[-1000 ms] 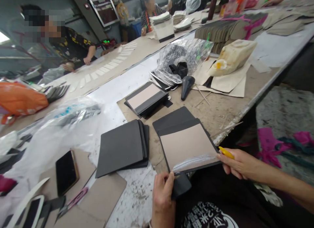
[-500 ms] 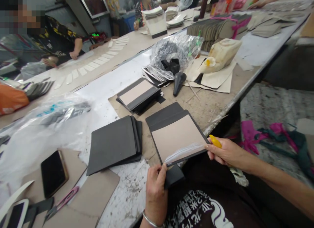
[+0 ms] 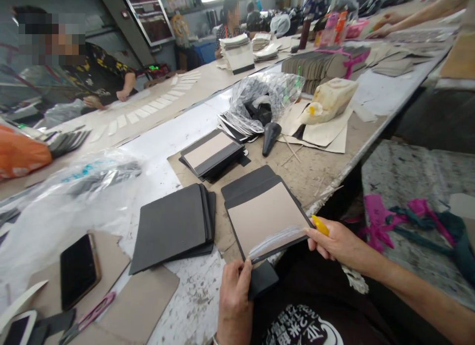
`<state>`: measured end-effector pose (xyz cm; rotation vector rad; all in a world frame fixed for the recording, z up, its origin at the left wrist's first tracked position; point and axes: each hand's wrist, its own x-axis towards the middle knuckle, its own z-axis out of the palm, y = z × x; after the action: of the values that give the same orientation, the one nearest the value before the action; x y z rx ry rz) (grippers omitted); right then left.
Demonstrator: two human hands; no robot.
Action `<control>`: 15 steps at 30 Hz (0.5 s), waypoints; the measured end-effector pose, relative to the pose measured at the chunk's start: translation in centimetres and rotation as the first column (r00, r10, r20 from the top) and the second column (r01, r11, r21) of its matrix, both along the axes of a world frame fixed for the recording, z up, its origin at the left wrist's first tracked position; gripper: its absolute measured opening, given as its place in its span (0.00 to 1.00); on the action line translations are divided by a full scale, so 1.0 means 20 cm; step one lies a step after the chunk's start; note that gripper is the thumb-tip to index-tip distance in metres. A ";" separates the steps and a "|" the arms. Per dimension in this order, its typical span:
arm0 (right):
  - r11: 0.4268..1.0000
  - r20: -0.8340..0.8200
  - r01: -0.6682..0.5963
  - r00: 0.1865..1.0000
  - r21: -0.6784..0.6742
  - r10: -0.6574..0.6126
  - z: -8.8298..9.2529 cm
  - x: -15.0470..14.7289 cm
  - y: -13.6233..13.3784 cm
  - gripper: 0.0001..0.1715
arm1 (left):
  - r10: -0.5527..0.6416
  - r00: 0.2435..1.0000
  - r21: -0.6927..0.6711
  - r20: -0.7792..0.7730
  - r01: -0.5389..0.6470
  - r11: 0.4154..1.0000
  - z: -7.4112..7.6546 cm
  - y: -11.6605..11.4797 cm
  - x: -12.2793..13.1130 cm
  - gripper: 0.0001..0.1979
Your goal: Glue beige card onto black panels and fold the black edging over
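Observation:
A dark-edged beige panel [image 3: 265, 216] lies at the table's front edge, with a whitish smear along its near side and a dark flap at its far side. My left hand [image 3: 235, 290] pinches its near left corner, beside a small black piece [image 3: 262, 279] that hangs below the edge. At the near right corner my right hand [image 3: 330, 238] grips the panel between thumb and fingers. A yellow tool [image 3: 319, 225] sticks out of that same hand; its other end is hidden. Left of the panel rests a stack of dark panels [image 3: 170, 226].
Farther back are smaller beige-and-black pieces [image 3: 211, 152], a black cone-shaped object [image 3: 271, 138], a clear plastic bag [image 3: 260, 95] and a stained plastic container [image 3: 330, 100]. A phone [image 3: 78, 271] and pink-handled scissors [image 3: 91, 315] lie at left. A co-worker [image 3: 100, 73] sits across the table.
The camera has tilted up slightly, so the far table sits lower in view. Both hands keep their hold on the panel, which has hardly moved.

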<state>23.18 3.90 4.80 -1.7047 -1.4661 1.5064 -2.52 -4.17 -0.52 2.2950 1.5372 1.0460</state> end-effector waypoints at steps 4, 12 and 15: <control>0.998 -0.080 0.054 0.995 -0.012 -0.054 -0.03 0.01 0.00 0.24 | 0.039 0.996 -0.023 0.080 -0.037 0.999 0.01 0.00 0.01 0.30; 0.968 -0.248 0.192 0.941 -0.163 -0.229 -0.05 0.01 0.01 0.28 | 0.440 0.782 -0.467 0.443 -0.218 0.857 0.14 0.03 0.02 0.14; 0.959 -0.278 0.195 0.928 -0.207 -0.249 -0.04 0.02 0.01 0.29 | 0.649 0.529 -0.665 0.547 -0.197 0.721 0.19 0.05 0.03 0.14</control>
<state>23.50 4.08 4.03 -1.5870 -0.9736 1.7196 -2.02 -3.20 3.30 0.8524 1.7217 1.2429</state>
